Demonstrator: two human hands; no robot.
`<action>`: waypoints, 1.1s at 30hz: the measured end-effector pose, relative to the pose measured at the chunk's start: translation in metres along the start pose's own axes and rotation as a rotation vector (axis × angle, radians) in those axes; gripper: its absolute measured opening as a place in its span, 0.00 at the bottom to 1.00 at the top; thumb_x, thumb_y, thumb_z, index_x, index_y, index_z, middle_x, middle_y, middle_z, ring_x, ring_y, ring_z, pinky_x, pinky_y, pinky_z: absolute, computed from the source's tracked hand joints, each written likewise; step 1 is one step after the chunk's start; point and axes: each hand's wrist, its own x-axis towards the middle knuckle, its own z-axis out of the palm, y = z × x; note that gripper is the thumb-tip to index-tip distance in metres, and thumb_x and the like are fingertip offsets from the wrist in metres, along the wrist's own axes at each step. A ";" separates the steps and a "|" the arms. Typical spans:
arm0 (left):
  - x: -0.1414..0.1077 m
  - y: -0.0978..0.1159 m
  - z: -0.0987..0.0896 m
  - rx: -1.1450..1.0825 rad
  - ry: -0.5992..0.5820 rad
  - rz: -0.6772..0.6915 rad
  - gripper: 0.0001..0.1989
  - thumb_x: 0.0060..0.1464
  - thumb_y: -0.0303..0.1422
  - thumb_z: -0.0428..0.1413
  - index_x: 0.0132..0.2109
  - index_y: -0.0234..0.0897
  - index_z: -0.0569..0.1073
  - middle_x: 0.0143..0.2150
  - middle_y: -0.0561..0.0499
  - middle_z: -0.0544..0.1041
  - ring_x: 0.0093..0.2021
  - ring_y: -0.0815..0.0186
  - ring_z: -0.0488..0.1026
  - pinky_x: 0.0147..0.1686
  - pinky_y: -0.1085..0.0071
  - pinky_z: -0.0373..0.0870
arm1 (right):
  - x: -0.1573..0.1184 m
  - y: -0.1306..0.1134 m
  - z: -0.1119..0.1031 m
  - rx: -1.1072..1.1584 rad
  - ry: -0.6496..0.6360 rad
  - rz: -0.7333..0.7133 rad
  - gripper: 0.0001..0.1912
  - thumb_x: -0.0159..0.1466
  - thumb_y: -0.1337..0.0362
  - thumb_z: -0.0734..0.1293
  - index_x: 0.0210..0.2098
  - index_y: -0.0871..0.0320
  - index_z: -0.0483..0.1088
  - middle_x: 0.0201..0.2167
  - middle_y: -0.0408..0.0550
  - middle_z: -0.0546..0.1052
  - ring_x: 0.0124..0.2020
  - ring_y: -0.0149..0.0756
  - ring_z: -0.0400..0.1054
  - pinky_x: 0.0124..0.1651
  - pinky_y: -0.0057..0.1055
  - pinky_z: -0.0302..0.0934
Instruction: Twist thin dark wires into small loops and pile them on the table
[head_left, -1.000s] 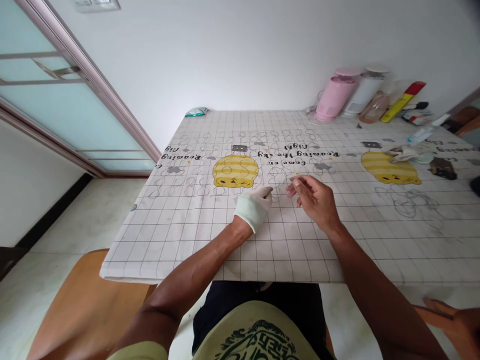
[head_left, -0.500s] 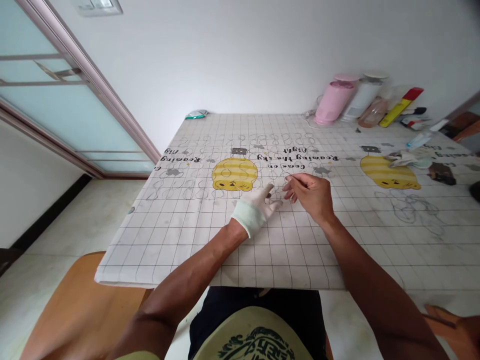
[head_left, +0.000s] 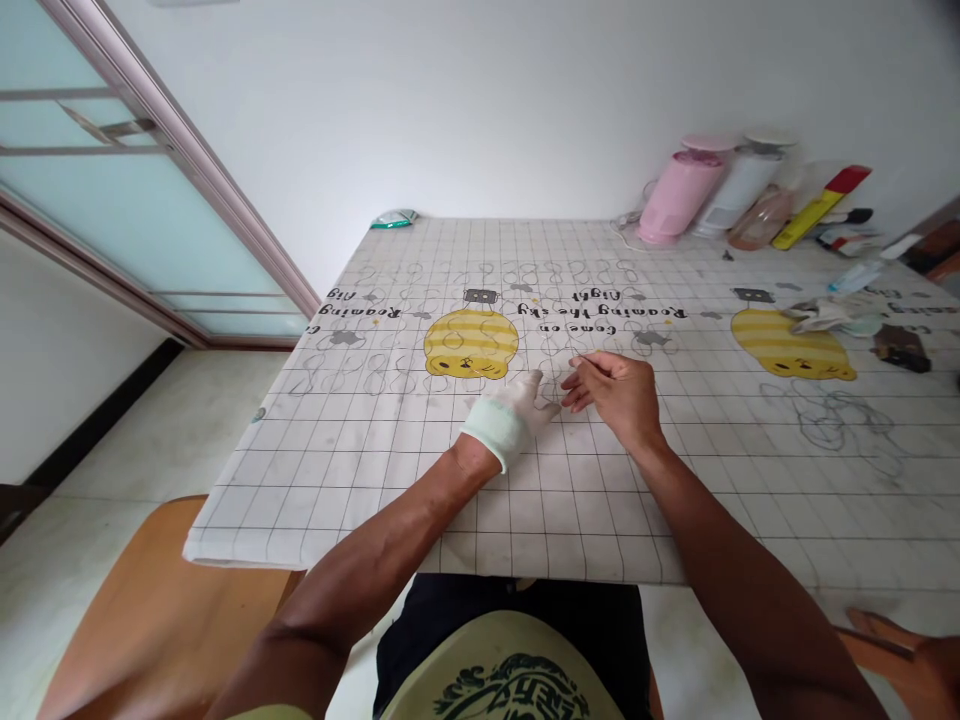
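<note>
My left hand (head_left: pixel 517 405), in a white glove with a pale green cuff, rests low over the tablecloth with index finger and thumb apart. I see nothing held in it. Just to the right, my bare right hand (head_left: pixel 611 390) pinches thumb and index finger together on what looks like a thin wire, too fine to make out fully. Its other fingers are loosely curled toward the glove. Around and beyond both hands, thin wire rings (head_left: pixel 364 378) lie in rows over the grid-patterned tablecloth (head_left: pixel 360 500), some across a printed yellow bear balloon (head_left: pixel 471 345).
On the right lies a loose tangle of thin wire (head_left: pixel 847 425), near a crumpled glove (head_left: pixel 832 313) and a dark object (head_left: pixel 902 348). A pink cylinder (head_left: pixel 679 195), a white one (head_left: pixel 739 185) and a yellow-red box (head_left: pixel 821 208) stand by the wall. An orange chair (head_left: pixel 150 610) is left.
The view has shifted slightly. My right hand has moved a little left and down, closer to the gloved hand, still pinching. The left hand has barely moved.
</note>
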 end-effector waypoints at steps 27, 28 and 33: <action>-0.003 -0.010 -0.006 -1.010 -0.048 -0.057 0.26 0.63 0.27 0.57 0.67 0.35 0.72 0.31 0.55 0.79 0.24 0.74 0.75 0.33 0.74 0.77 | -0.019 0.003 0.000 0.056 -0.084 -0.074 0.28 0.68 0.50 0.69 0.64 0.53 0.73 0.31 0.47 0.82 0.23 0.37 0.75 0.24 0.36 0.75; -0.003 -0.010 -0.005 -1.018 -0.043 -0.049 0.26 0.63 0.27 0.57 0.67 0.36 0.72 0.32 0.55 0.79 0.25 0.74 0.75 0.34 0.74 0.78 | -0.020 0.004 0.000 0.062 -0.083 -0.078 0.27 0.69 0.50 0.69 0.64 0.53 0.73 0.31 0.47 0.82 0.23 0.37 0.74 0.24 0.36 0.74; -0.006 -0.010 -0.006 -1.050 -0.043 -0.014 0.24 0.63 0.26 0.57 0.66 0.36 0.73 0.34 0.54 0.80 0.26 0.74 0.77 0.39 0.73 0.79 | -0.023 0.003 0.000 0.086 -0.072 -0.101 0.27 0.69 0.49 0.69 0.62 0.56 0.75 0.29 0.46 0.81 0.23 0.36 0.74 0.23 0.34 0.73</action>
